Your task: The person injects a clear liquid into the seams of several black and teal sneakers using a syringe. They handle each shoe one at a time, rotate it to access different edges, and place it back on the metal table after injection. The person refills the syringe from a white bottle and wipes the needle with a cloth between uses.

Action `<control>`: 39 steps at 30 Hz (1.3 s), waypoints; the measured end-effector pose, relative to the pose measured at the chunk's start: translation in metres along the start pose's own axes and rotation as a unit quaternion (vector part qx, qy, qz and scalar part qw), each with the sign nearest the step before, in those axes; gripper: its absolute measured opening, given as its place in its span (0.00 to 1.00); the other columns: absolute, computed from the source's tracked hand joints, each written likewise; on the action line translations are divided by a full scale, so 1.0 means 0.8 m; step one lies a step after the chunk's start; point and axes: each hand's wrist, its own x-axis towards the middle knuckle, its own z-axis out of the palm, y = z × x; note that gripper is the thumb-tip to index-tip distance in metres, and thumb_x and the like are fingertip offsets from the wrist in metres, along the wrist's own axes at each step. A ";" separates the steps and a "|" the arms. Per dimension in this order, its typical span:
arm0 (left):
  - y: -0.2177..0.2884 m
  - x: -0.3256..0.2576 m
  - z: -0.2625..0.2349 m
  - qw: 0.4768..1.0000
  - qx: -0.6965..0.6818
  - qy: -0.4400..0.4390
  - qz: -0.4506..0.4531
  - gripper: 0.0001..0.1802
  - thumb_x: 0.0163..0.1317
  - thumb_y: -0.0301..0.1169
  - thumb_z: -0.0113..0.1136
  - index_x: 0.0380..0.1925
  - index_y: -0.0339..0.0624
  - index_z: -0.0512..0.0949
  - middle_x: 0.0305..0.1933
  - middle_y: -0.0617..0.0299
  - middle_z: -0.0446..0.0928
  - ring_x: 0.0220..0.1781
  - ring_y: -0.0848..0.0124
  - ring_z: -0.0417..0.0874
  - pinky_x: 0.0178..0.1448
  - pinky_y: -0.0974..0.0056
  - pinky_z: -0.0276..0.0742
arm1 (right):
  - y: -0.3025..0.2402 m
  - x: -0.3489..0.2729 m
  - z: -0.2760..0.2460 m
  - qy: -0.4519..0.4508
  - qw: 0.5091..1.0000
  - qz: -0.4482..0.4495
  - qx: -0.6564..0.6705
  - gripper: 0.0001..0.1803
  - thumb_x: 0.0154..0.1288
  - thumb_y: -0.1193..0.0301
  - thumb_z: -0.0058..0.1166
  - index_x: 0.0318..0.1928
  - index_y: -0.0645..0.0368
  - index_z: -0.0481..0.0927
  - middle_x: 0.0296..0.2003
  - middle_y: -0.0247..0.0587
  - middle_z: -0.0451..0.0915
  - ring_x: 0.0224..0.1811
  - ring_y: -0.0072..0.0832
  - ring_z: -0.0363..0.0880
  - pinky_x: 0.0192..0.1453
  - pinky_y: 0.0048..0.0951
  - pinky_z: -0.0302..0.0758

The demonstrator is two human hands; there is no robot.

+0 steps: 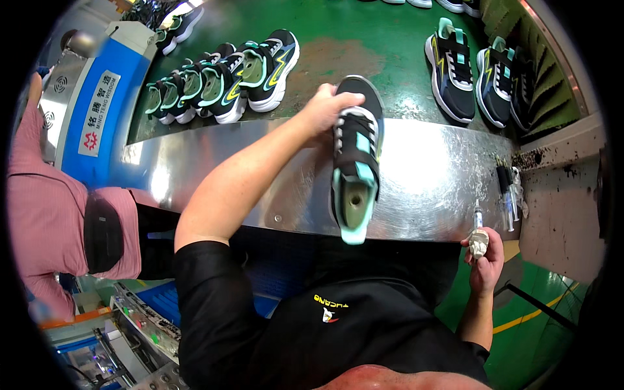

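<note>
My left hand (325,110) is closed around the toe end of a black sneaker (356,146) with mint-green lining and grey laces. The sneaker hangs over the metal ledge (422,175), its heel toward me and its opening facing up. Beyond the ledge's front edge at the right, my right hand (487,260) grips a small syringe (479,218). A lumpy off-white mass (479,242) covers the syringe's near end, between thumb and fingers. What the mass is made of cannot be made out.
A row of similar sneakers (224,81) stands on the green surface (390,39) at the left. More sneakers (452,75) stand at the right, beside a green slatted wall (546,58). Other syringes (507,198) lie on the ledge's right end. A person in pink (45,208) works at the left.
</note>
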 end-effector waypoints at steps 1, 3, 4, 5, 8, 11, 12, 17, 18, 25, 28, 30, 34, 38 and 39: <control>-0.001 0.000 0.004 0.998 -0.039 -0.043 0.006 0.26 0.56 0.37 0.63 0.48 0.31 0.69 0.41 0.54 0.77 0.40 0.71 0.80 0.45 0.67 0.77 | -0.005 0.003 0.005 -0.011 1.000 -0.008 -0.002 0.38 0.54 0.51 0.65 0.55 0.67 0.69 0.38 0.42 0.78 0.33 0.22 0.77 0.34 0.18 0.72; -0.008 -0.005 0.020 0.986 -0.091 -0.076 0.119 0.24 0.54 0.31 0.64 0.48 0.32 0.69 0.41 0.54 0.77 0.39 0.71 0.80 0.45 0.66 0.78 | -0.018 0.017 0.020 -0.017 0.999 -0.050 -0.014 0.40 0.52 0.48 0.66 0.54 0.67 0.69 0.37 0.40 0.78 0.34 0.24 0.78 0.37 0.21 0.74; 0.014 -0.032 0.033 0.971 -0.181 -0.094 0.124 0.31 0.50 0.30 0.68 0.50 0.30 0.63 0.44 0.52 0.74 0.41 0.68 0.79 0.49 0.61 0.78 | -0.027 0.023 0.026 -0.012 0.997 -0.068 -0.024 0.41 0.51 0.47 0.67 0.54 0.67 0.69 0.37 0.39 0.77 0.35 0.25 0.79 0.38 0.22 0.74; 0.018 -0.048 0.032 0.955 -0.230 -0.110 0.152 0.28 0.51 0.28 0.63 0.51 0.31 0.66 0.45 0.51 0.76 0.44 0.65 0.81 0.50 0.59 0.79 | -0.040 0.030 0.030 -0.024 0.999 -0.041 -0.013 0.44 0.47 0.43 0.68 0.52 0.67 0.70 0.36 0.39 0.76 0.37 0.27 0.79 0.42 0.26 0.76; -0.002 -0.082 0.027 0.906 -0.361 -0.137 0.175 0.28 0.50 0.29 0.58 0.53 0.32 0.68 0.48 0.48 0.78 0.48 0.59 0.82 0.53 0.58 0.79 | -0.071 0.066 0.060 -0.105 0.990 -0.076 0.063 0.43 0.46 0.40 0.67 0.49 0.63 0.70 0.33 0.40 0.75 0.34 0.28 0.76 0.38 0.27 0.73; -0.017 -0.095 0.020 0.903 -0.378 -0.134 0.152 0.30 0.47 0.29 0.60 0.53 0.32 0.70 0.47 0.48 0.79 0.49 0.58 0.82 0.54 0.57 0.79 | -0.104 0.103 0.108 -0.191 0.967 -0.114 0.125 0.37 0.50 0.35 0.59 0.46 0.52 0.69 0.20 0.38 0.74 0.20 0.23 0.64 0.27 0.26 0.59; -0.016 -0.093 0.018 0.901 -0.369 -0.161 0.164 0.31 0.46 0.30 0.61 0.53 0.32 0.69 0.48 0.48 0.78 0.49 0.58 0.82 0.55 0.57 0.78 | -0.108 0.112 0.116 -0.227 0.951 -0.126 0.168 0.37 0.49 0.37 0.61 0.46 0.54 0.71 0.23 0.40 0.76 0.24 0.26 0.67 0.32 0.27 0.61; -0.025 -0.092 0.016 0.891 -0.354 -0.187 0.213 0.38 0.40 0.26 0.70 0.56 0.38 0.66 0.48 0.55 0.77 0.51 0.64 0.80 0.57 0.60 0.75 | -0.138 0.126 0.164 -0.283 0.917 -0.125 0.251 0.35 0.53 0.34 0.56 0.43 0.54 0.75 0.26 0.40 0.80 0.31 0.26 0.67 0.39 0.29 0.61; -0.027 -0.092 0.012 0.889 -0.342 -0.204 0.225 0.40 0.39 0.25 0.72 0.56 0.39 0.66 0.49 0.56 0.76 0.52 0.65 0.79 0.58 0.61 0.74 | -0.141 0.129 0.172 -0.299 0.908 -0.131 0.263 0.35 0.53 0.34 0.56 0.43 0.54 0.75 0.26 0.40 0.80 0.31 0.26 0.67 0.40 0.29 0.61; -0.029 -0.098 0.013 0.889 -0.319 -0.210 0.254 0.39 0.39 0.27 0.76 0.54 0.40 0.67 0.50 0.55 0.73 0.53 0.65 0.76 0.56 0.61 0.74 | -0.141 0.142 0.194 -0.359 0.882 -0.137 0.275 0.37 0.55 0.36 0.55 0.48 0.58 0.75 0.31 0.43 0.81 0.34 0.25 0.65 0.42 0.28 0.60; -0.024 -0.103 0.018 0.902 -0.291 -0.179 0.264 0.40 0.39 0.33 0.77 0.53 0.41 0.65 0.47 0.48 0.75 0.49 0.61 0.79 0.51 0.60 0.77 | -0.143 0.142 0.196 -0.372 0.879 -0.130 0.270 0.37 0.56 0.37 0.57 0.49 0.60 0.75 0.32 0.44 0.80 0.34 0.24 0.65 0.40 0.27 0.60; -0.024 -0.105 0.018 0.901 -0.293 -0.183 0.263 0.41 0.39 0.34 0.77 0.53 0.41 0.65 0.47 0.48 0.75 0.49 0.61 0.79 0.51 0.60 0.77 | -0.142 0.143 0.200 -0.373 0.878 -0.137 0.267 0.37 0.56 0.39 0.58 0.49 0.61 0.75 0.33 0.45 0.80 0.33 0.23 0.66 0.39 0.26 0.60; -0.026 -0.106 0.016 0.893 -0.292 -0.204 0.277 0.40 0.38 0.30 0.77 0.53 0.41 0.66 0.48 0.52 0.75 0.51 0.63 0.78 0.55 0.61 0.75 | -0.148 0.135 0.203 -0.351 0.895 -0.113 0.253 0.37 0.56 0.40 0.58 0.48 0.62 0.75 0.32 0.45 0.78 0.31 0.22 0.65 0.37 0.24 0.60; -0.024 -0.106 0.010 0.880 -0.310 -0.237 0.270 0.39 0.37 0.22 0.75 0.54 0.40 0.69 0.51 0.60 0.73 0.55 0.68 0.74 0.60 0.63 0.70 | -0.153 0.135 0.204 -0.351 0.901 -0.112 0.230 0.37 0.55 0.40 0.59 0.47 0.63 0.76 0.32 0.44 0.77 0.30 0.21 0.65 0.36 0.23 0.60; -0.024 -0.106 0.010 0.881 -0.309 -0.236 0.268 0.39 0.37 0.22 0.75 0.54 0.40 0.69 0.51 0.60 0.73 0.55 0.69 0.74 0.60 0.63 0.70 | -0.153 0.134 0.203 -0.349 0.903 -0.112 0.227 0.36 0.55 0.40 0.59 0.46 0.62 0.76 0.32 0.44 0.77 0.30 0.21 0.65 0.36 0.23 0.60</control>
